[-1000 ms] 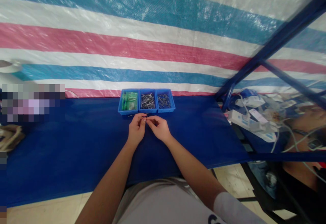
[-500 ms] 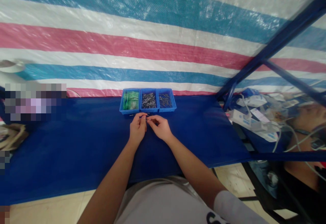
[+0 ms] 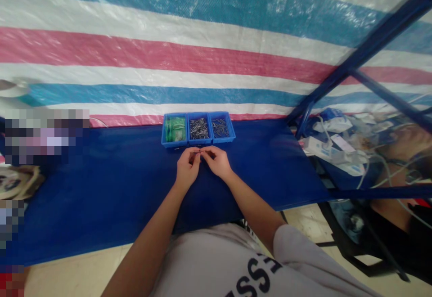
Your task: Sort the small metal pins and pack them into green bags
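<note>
At the far left edge, above a pixelated patch, a white roll-like object (image 3: 11,91) stands partly out of view, with a tan bag (image 3: 29,183) lower down. The blue-covered table (image 3: 101,189) stretches from there across the middle, backed by a red, white and blue striped tarpaulin (image 3: 135,49). Near the table's back edge three blue plastic bins stand side by side: the left bin (image 3: 174,144) contains green packets (image 3: 176,129), the middle bin (image 3: 200,142) a heap of metal fasteners (image 3: 199,128), and the right bin (image 3: 223,140) a thinner layer of similar ones. Just in front of them, the left hand (image 3: 187,167) has thumb and forefinger drawn into a pinch, its tips touching those of the right hand (image 3: 218,161), likewise pinched. Between the joined fingertips, both hands grip a small piece (image 3: 201,151), too tiny to identify. Further right, beyond a blue metal frame (image 3: 324,90), a white power strip (image 3: 319,147) lies among plastic wrapping and white cables (image 3: 381,181). At the right edge, another person (image 3: 388,213) shows in part, blurred.
</note>
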`<state>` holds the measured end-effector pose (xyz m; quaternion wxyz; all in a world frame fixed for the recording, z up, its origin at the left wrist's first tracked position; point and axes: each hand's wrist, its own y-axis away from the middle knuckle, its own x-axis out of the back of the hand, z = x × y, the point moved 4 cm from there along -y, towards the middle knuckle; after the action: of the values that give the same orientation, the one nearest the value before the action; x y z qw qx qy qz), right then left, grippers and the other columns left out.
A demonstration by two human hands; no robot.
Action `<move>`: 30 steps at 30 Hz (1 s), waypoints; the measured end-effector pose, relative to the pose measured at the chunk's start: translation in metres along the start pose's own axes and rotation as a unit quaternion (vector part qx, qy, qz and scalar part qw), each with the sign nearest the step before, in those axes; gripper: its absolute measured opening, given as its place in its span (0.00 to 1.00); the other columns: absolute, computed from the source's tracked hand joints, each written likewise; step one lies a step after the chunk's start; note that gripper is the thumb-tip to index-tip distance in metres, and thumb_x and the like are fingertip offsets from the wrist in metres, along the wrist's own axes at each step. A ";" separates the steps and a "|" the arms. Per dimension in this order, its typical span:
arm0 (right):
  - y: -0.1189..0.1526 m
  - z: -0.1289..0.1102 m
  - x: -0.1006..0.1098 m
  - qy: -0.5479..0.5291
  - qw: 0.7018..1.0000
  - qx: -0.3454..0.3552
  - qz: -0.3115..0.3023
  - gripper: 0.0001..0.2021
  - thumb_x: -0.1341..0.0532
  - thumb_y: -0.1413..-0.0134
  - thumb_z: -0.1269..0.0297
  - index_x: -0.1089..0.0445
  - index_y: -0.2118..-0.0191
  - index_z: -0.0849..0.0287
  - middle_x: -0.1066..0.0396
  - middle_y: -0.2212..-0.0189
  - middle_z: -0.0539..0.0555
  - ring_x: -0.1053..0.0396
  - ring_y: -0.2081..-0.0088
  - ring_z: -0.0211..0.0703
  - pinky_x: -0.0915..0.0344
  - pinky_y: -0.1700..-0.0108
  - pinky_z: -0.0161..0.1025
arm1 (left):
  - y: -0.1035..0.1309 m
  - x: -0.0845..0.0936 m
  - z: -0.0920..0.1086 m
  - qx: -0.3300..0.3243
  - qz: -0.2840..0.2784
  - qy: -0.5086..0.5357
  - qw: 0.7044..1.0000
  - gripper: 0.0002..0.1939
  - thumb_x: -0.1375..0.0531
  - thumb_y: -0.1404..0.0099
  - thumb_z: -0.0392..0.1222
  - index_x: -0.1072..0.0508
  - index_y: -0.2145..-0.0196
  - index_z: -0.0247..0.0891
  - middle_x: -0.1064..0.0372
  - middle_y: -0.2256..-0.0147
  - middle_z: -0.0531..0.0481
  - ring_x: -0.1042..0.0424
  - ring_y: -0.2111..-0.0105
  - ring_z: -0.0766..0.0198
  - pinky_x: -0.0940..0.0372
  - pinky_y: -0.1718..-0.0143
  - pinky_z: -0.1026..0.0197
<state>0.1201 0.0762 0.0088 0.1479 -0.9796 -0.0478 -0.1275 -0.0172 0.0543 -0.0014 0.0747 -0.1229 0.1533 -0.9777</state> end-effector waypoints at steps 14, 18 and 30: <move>0.001 -0.011 0.002 0.021 0.999 0.022 -0.012 0.07 0.39 0.43 0.64 0.23 0.62 0.54 0.23 0.64 0.54 0.26 0.63 0.43 0.29 0.59 0.41 | 0.003 0.004 0.007 -0.040 0.025 -0.083 0.995 0.07 0.44 0.35 0.41 0.30 0.60 0.39 0.30 0.63 0.48 0.29 0.66 0.64 0.33 0.64 0.61; 0.001 -0.010 0.002 0.016 1.000 0.023 -0.008 0.07 0.39 0.43 0.64 0.23 0.62 0.55 0.23 0.64 0.54 0.26 0.65 0.43 0.29 0.60 0.40 | 0.003 0.003 0.006 -0.030 0.019 -0.079 0.996 0.06 0.44 0.35 0.41 0.30 0.61 0.39 0.29 0.65 0.49 0.29 0.67 0.64 0.33 0.64 0.61; 0.003 -0.010 0.002 -0.005 1.000 0.020 -0.001 0.07 0.39 0.43 0.62 0.23 0.63 0.54 0.23 0.64 0.54 0.26 0.65 0.43 0.28 0.61 0.40 | 0.002 0.006 0.006 -0.020 0.026 -0.059 0.998 0.07 0.43 0.34 0.44 0.27 0.63 0.39 0.29 0.65 0.50 0.29 0.70 0.66 0.33 0.66 0.62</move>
<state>0.1204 0.0705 0.0182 0.1669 -0.9770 -0.0522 -0.1217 -0.0207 0.0494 0.0049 0.1063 -0.1777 0.1711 -0.9633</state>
